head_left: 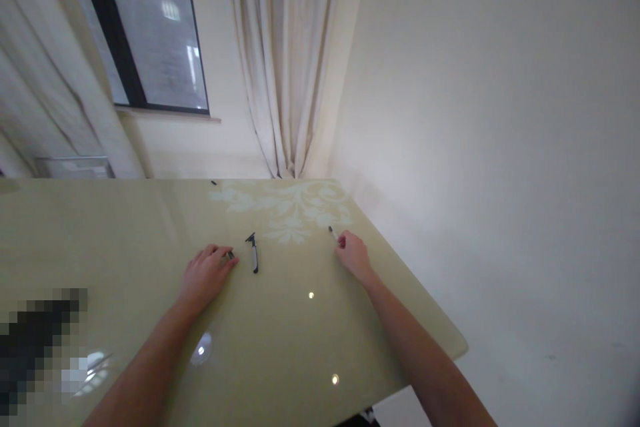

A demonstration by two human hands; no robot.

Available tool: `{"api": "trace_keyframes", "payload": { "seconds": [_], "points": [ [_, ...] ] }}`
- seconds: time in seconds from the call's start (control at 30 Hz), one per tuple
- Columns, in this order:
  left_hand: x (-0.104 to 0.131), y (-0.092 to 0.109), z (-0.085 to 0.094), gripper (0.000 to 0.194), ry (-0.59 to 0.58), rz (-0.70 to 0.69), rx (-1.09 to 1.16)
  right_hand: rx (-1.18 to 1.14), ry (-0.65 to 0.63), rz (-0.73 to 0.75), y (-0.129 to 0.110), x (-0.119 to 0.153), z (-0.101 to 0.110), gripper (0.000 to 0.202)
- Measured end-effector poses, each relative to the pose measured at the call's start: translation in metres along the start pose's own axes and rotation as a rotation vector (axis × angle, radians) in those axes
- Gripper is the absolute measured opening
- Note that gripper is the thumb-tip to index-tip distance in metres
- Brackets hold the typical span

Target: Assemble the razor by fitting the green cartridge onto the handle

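A razor [255, 255] with a dark head and a grey-and-black handle lies on the glossy pale green table [280, 340]. Just left of it, my left hand [207, 273] rests on the tabletop, thumb and fingertips closed on a small dark piece [231, 255] too small to name. My right hand [354, 255], farther right, pinches a slim pale stick with a dark tip [332, 232]. That stick points up and left, away from the hand; its other end is hidden by my fingers.
A tiny dark object [214, 183] lies at the table's far edge. A white wall [500, 147] runs beside the right edge. Curtains [285, 60] and a window [155, 27] stand behind. A white box-like thing [403, 408] shows at the bottom, near my right forearm.
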State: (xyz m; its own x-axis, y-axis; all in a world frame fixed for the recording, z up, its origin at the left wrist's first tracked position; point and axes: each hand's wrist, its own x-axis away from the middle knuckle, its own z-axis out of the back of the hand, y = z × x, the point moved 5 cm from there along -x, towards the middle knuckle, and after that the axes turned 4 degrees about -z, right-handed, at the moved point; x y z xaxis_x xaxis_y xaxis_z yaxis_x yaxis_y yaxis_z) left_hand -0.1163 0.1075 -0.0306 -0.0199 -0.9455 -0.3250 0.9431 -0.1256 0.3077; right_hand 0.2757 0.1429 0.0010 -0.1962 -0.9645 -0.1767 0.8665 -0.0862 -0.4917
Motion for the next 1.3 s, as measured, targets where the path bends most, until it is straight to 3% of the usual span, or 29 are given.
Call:
{"api": "trace_keyframes", "payload": {
  "seconds": [0.07,0.2,0.27,0.37,0.57,0.73,0.87,1.03,1.3],
  "points": [
    [-0.001,-0.007,-0.001,0.041,-0.007,0.017,0.096,-0.018,-0.088,0.149,-0.042,0.010,-0.022,0.021],
    [-0.003,-0.017,0.001,0.045,-0.030,0.063,0.247,-0.037,-0.155,0.268,-0.114,0.030,-0.057,0.017],
    [-0.003,-0.019,0.002,0.048,-0.036,0.067,0.265,0.003,-0.172,0.310,-0.137,0.037,-0.069,0.019],
    [-0.003,-0.019,0.003,0.046,-0.036,0.061,0.287,0.046,-0.197,0.300,-0.152,0.041,-0.079,0.023],
    [-0.001,-0.016,0.003,0.045,-0.036,0.057,0.288,-0.001,-0.206,0.302,-0.137,0.043,-0.070,0.017],
    [0.003,-0.014,0.006,0.043,-0.050,0.063,0.285,-0.173,-0.258,0.316,-0.093,0.051,-0.050,0.019],
    [0.009,-0.011,0.010,0.056,-0.019,0.139,0.143,-0.355,-0.295,0.227,-0.062,0.052,-0.043,0.010],
    [0.012,-0.006,0.011,0.063,-0.036,0.169,-0.001,-0.381,-0.351,0.220,-0.066,0.054,-0.044,0.008],
    [0.010,-0.019,0.011,0.051,-0.105,0.155,0.102,-0.371,-0.363,0.259,-0.074,0.061,-0.043,0.007]
  ]
}}
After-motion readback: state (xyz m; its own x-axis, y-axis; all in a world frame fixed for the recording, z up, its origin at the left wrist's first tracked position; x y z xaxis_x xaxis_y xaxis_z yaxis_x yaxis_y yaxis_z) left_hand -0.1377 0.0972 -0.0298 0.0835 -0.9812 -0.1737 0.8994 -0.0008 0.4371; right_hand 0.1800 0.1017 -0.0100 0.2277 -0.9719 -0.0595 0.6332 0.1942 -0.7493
